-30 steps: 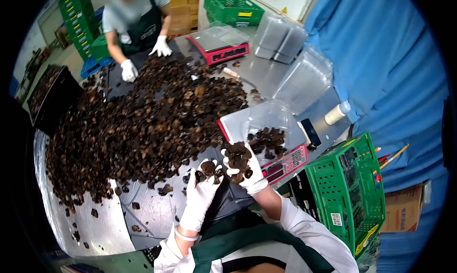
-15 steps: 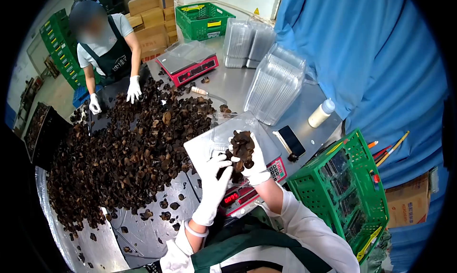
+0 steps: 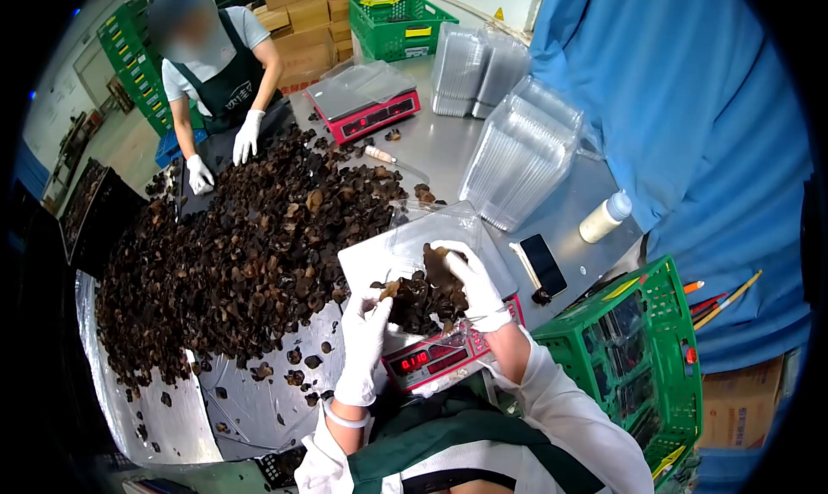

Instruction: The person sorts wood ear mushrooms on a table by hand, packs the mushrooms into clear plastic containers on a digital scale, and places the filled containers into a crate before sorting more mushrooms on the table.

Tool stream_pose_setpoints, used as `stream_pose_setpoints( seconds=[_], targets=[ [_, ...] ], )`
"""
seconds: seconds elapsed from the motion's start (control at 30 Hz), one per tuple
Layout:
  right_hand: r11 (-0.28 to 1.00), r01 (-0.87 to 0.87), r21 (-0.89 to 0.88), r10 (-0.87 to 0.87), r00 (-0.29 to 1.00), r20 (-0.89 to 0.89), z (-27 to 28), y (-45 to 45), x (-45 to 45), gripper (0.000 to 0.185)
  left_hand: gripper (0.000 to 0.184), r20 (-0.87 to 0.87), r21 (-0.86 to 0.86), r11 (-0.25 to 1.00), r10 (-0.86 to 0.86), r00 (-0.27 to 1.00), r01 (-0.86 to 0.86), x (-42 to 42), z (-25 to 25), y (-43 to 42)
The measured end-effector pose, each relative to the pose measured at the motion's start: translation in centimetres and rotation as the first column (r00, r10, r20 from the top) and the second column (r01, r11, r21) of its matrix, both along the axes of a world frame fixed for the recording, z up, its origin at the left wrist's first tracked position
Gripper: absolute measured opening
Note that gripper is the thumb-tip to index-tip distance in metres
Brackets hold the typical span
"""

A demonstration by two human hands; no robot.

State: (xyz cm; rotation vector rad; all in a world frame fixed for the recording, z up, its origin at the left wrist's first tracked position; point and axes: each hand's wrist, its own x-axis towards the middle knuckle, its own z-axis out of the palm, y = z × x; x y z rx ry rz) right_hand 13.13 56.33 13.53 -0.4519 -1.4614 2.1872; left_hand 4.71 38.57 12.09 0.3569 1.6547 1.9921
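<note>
Dark, curled fungus pieces lie in a clear plastic box on the near scale, whose red display is lit. My right hand, white-gloved, is closed on a brownish fungus piece at the box's right side. At the left side of the box my left hand, also gloved, pinches a small fungus piece. The clear lid part stands up behind the fungus. To the left spreads a large fungus pile.
A co-worker with gloved hands stands behind the pile. A second scale, stacked clear boxes, a knife handle, a phone and a bottle are on the table. A green crate stands at the right.
Both my hands have moved down to the box, and the clump from my right hand is mostly in it now. The scale's lit reading has changed. The co-worker's hands have shifted.
</note>
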Motion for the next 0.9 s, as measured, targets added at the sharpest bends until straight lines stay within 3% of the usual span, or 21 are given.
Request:
stream_pose_setpoints(
  seconds=[0.03,0.07,0.1,0.13,0.23,0.33,0.43,0.5,0.63,0.7,0.77,0.8,0.83,0.9],
  targets=[
    [0.969,-0.054,0.242,0.027,0.993,0.113,1.1,-0.4,0.4,0.03,0.012,0.001,-0.005,1.0,0.008,1.0,-0.008,-0.1,-0.3,-0.4],
    [0.82,-0.105,0.563,0.047,0.992,0.117,1.0,-0.3,0.5,0.032,0.011,-0.04,-0.028,1.0,0.003,0.999,-0.005,-0.4,-0.7,-1.0],
    [0.565,-0.141,0.813,0.065,0.99,0.126,0.9,-0.3,0.6,0.034,0.011,-0.08,-0.05,0.999,-0.002,0.997,-0.002,-0.5,-0.7,-1.3],
    [0.411,-0.221,0.885,0.029,0.973,0.229,1.0,-0.5,0.9,0.038,0.01,-0.084,-0.032,0.999,0.028,0.996,-0.031,-0.3,-0.6,-1.6],
    [0.381,-0.212,0.9,0.123,0.976,0.178,1.4,-0.3,1.6,0.041,0.008,-0.074,0.01,0.996,0.089,0.993,-0.088,-0.2,0.2,-3.2],
    [0.534,-0.093,0.84,0.085,0.995,0.056,2.7,1.3,2.6,0.042,0.005,-0.19,-0.094,0.967,0.218,0.957,-0.239,-0.7,-0.2,-7.0],
    [0.756,0.032,0.654,-0.148,0.981,0.123,3.9,2.9,4.3,0.03,0.006,-0.223,-0.217,0.86,0.418,0.881,-0.463,-0.7,-0.3,-12.0],
    [0.78,0.121,0.614,-0.229,0.968,0.099,3.2,4.3,5.0,0.027,0.008,-0.271,-0.162,0.759,0.58,0.768,-0.63,-0.4,-2.8,-16.8],
    [0.775,0.213,0.595,-0.316,0.946,0.074,1.0,5.8,6.2,0.023,0.013,-0.411,-0.273,0.548,0.677,0.611,-0.791,2.3,-10.1,-30.6],
    [0.763,0.161,0.626,-0.29,0.951,0.109,-0.1,6.2,6.8,0.024,0.016,-0.484,-0.514,0.361,0.628,0.61,-0.778,5.2,-13.9,-37.6],
    [0.873,0.131,0.469,-0.247,0.949,0.196,-0.5,5.9,6.7,0.028,0.026,-0.488,-0.79,0.132,0.457,0.744,-0.599,7.7,-14.9,-41.2],
    [0.867,0.11,0.485,-0.254,0.937,0.242,-1.6,6.1,6.5,0.038,0.042,-0.457,-0.875,-0.04,0.402,0.794,-0.483,7.9,-11.8,-38.4],
    [0.868,0.119,0.481,-0.26,0.936,0.239,-2.0,5.8,6.1,0.038,0.053,-0.588,-0.809,-0.117,0.184,0.788,-0.576,8.1,-12.4,-38.6],
    [0.97,0.235,0.057,-0.24,0.963,0.126,-2.1,5.4,5.2,0.043,0.054,-0.708,-0.675,0.149,0.142,0.691,-0.722,5.4,-10.9,-35.1]
  ],
)
